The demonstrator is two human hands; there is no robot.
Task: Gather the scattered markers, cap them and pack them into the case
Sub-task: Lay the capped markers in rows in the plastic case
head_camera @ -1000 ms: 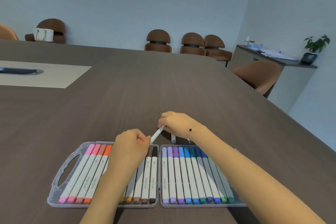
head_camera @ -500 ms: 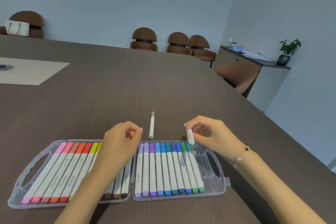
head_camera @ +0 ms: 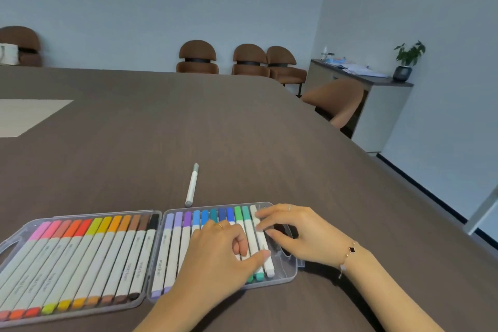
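Note:
A clear plastic marker case [head_camera: 287,276] lies open at the table's near edge, both halves filled with rows of capped markers. A white marker [head_camera: 268,265] lies in the last slot at the right end of the right half. My right hand [head_camera: 299,234] touches its upper part with its fingertips. My left hand [head_camera: 215,253] rests on the blue and green markers, its thumb pressing the white marker's lower part. One grey-capped marker [head_camera: 192,186] lies loose on the table just beyond the case.
The dark wooden table [head_camera: 242,129] stretches far ahead, with a pale inset panel [head_camera: 24,116] at the left. Brown chairs [head_camera: 249,60] line the far side. A chair and a cabinet with a plant [head_camera: 408,59] stand at the right.
My right hand carried the white marker from beside the case down into the end slot. My left hand moved right, from the left half of the case onto the right half.

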